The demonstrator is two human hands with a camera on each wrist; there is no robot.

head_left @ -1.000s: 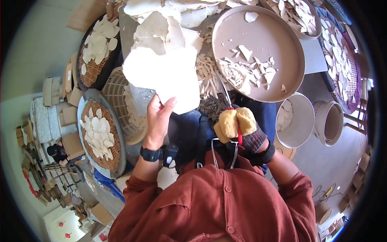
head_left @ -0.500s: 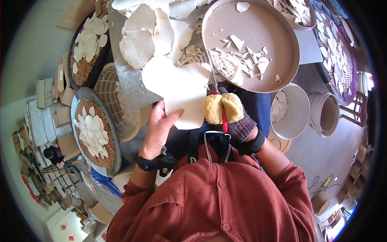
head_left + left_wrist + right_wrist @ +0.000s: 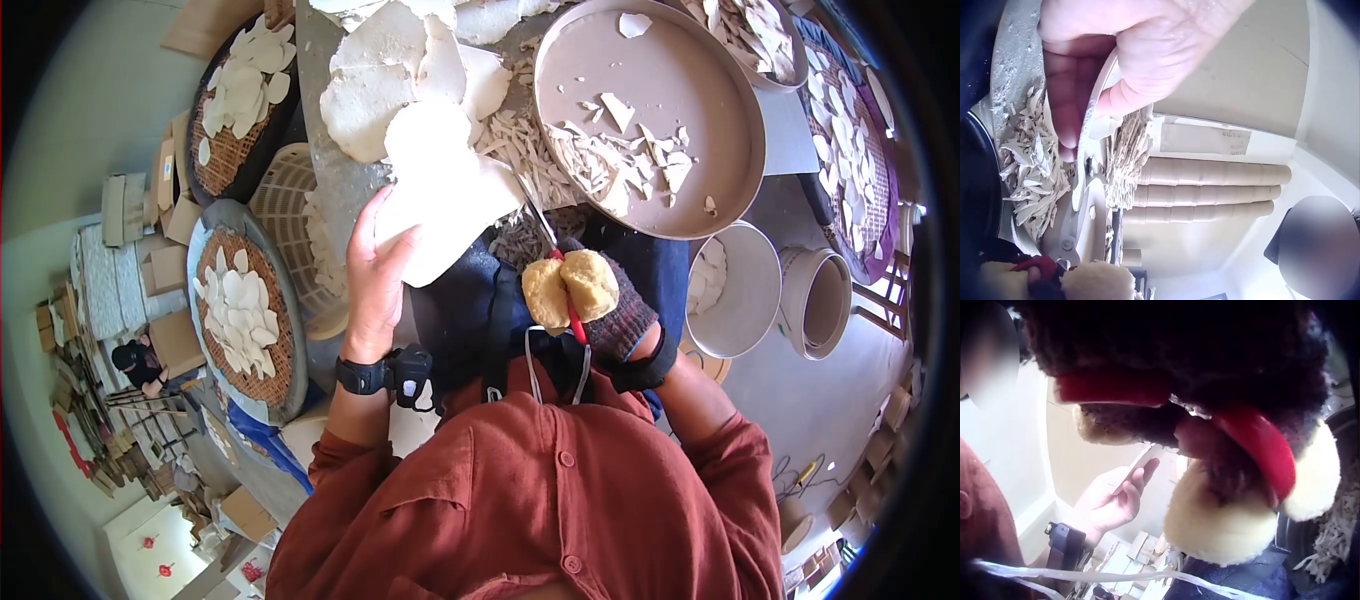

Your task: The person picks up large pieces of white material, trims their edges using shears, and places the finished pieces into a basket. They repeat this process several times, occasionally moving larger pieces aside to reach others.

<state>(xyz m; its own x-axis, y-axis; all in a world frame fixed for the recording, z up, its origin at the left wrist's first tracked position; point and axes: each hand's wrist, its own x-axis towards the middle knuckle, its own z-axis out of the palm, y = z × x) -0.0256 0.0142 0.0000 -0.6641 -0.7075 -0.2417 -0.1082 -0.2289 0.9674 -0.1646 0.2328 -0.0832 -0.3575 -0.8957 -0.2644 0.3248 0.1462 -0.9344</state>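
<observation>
Turned since earlier, the sheet is pinched in the left hand, beside scissors the right hand grips — likely trimming, blade contact unclear; the next cut calls for a steady edge.

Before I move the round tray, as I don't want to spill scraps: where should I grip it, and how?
Probably by the raised rim, left and right, coming from outside: it stands up all round. Keep it level, since loose scraps lie toward the tray's near left side.
</observation>
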